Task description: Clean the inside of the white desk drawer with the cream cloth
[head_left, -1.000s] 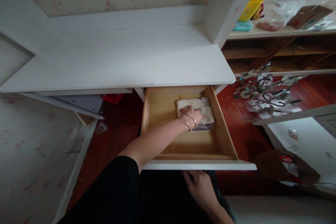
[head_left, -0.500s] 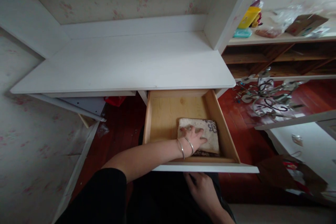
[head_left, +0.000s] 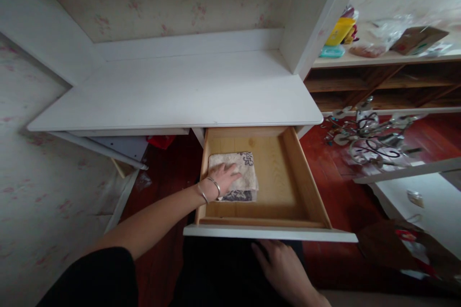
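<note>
A wooden drawer with a white front stands pulled out from under a white desk. Inside it, at the left, lies a folded beige cloth with a dark pattern. My left hand, with two thin bangles at the wrist, lies flat on the cloth and presses it against the drawer's floor. My right hand hangs below the drawer front, fingers loosely apart, holding nothing, over dark clothing.
To the right stands a wooden shelf unit with a yellow packet, bags and a cardboard box on top. A metal wire object lies on the red wood floor. A white board leans under the desk at left.
My left hand has slid the cloth from the drawer's right side to its left side. The view has shifted slightly; my right hand stays below the drawer front.
</note>
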`<state>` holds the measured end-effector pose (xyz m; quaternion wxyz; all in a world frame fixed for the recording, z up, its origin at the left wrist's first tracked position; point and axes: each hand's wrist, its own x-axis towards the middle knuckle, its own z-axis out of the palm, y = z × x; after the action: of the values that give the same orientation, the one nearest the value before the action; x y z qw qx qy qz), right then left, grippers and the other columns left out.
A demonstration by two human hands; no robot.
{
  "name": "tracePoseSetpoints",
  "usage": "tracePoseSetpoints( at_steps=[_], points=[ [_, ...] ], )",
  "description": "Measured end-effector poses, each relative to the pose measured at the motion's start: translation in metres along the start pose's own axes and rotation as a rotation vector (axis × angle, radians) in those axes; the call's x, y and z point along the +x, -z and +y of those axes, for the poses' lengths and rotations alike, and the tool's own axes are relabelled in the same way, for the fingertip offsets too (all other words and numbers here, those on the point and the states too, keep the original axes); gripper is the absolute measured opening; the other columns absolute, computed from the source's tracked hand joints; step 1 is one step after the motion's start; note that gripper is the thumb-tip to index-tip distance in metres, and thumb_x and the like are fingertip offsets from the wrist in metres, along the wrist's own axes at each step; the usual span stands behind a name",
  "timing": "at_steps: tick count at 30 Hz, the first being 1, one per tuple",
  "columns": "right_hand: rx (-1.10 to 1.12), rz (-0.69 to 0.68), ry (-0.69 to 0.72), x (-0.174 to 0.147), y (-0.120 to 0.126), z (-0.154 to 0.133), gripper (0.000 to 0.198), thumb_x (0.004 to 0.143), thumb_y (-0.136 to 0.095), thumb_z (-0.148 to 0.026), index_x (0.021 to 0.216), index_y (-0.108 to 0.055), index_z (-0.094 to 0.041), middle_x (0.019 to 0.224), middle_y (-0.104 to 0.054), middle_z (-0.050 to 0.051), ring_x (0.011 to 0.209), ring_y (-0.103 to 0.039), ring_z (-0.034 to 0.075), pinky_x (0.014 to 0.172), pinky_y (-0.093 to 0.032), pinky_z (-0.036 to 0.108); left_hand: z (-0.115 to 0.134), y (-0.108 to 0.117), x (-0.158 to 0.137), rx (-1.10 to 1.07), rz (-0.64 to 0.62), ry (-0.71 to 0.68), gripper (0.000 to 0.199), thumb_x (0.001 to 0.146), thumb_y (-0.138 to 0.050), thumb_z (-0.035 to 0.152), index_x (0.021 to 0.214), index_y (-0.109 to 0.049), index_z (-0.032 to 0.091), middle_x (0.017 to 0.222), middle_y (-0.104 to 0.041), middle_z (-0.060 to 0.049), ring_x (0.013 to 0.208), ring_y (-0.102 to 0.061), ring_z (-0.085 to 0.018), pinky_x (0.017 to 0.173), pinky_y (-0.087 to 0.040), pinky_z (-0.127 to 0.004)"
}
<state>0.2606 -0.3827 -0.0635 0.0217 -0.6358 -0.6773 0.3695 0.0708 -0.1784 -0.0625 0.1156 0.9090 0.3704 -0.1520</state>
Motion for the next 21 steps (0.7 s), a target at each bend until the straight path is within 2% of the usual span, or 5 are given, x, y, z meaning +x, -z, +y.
tracePoseSetpoints(
  at_steps=[5,9,12,15,21],
  points=[
    [-0.071,-0.108,0.162,-0.016,0.045,-0.014,0.042,0.088,-0.054,-0.022,0.129,-0.064,-0.024,0.121,-0.07,0.01,0.092,-0.072,0.029,0.077,-0.054,0.037,0.015,0.023,-0.05,-0.253,0.054,0.026,0.054,0.092,-0.057,0.039,0.143,-0.046,0.029,0.156,-0.036,-0.008,0.135,-0.046,-0.027,0.109,-0.041,-0.042],
    [0.175,-0.296,0.367,-0.015,0.108,-0.051,0.034,0.099,-0.043,-0.032,0.09,-0.076,-0.029,0.075,-0.073,-0.001,0.065,-0.067,0.016,0.06,-0.048,0.026,0.043,0.035,-0.107,-0.525,0.134,0.099,0.035,0.099,-0.044,0.042,0.13,-0.057,0.032,0.134,-0.061,0.0,0.119,-0.059,-0.017,0.103,-0.047,-0.033],
    [0.264,-0.126,0.392,0.024,0.134,-0.073,0.037,0.101,-0.04,-0.039,0.092,-0.074,-0.026,0.078,-0.071,-0.001,0.068,-0.064,0.014,0.065,-0.048,0.026,0.061,0.027,-0.134,-0.602,0.196,0.212,0.031,0.101,-0.038,0.039,0.112,-0.066,0.031,0.11,-0.071,0.001,0.1,-0.067,-0.016,0.091,-0.053,-0.031],
    [0.088,0.066,0.465,0.086,0.121,-0.079,0.032,0.095,-0.052,-0.033,0.119,-0.067,-0.02,0.115,-0.07,0.007,0.105,-0.064,0.021,0.093,-0.048,0.034,0.072,0.012,-0.14,-0.564,0.284,0.302,0.035,0.102,-0.034,0.037,0.101,-0.068,0.03,0.096,-0.073,-0.001,0.088,-0.068,-0.017,0.082,-0.055,-0.032],
    [-0.296,-0.049,0.56,0.16,0.069,-0.071,0.063,0.083,-0.067,-0.034,0.141,-0.05,-0.017,0.147,-0.048,0.015,0.132,-0.045,0.033,0.107,-0.038,0.048,0.081,-0.005,-0.13,-0.374,0.358,0.403,0.041,0.101,-0.031,0.034,0.081,-0.066,0.026,0.077,-0.07,-0.002,0.077,-0.067,-0.02,0.071,-0.054,-0.035]
  ],
)
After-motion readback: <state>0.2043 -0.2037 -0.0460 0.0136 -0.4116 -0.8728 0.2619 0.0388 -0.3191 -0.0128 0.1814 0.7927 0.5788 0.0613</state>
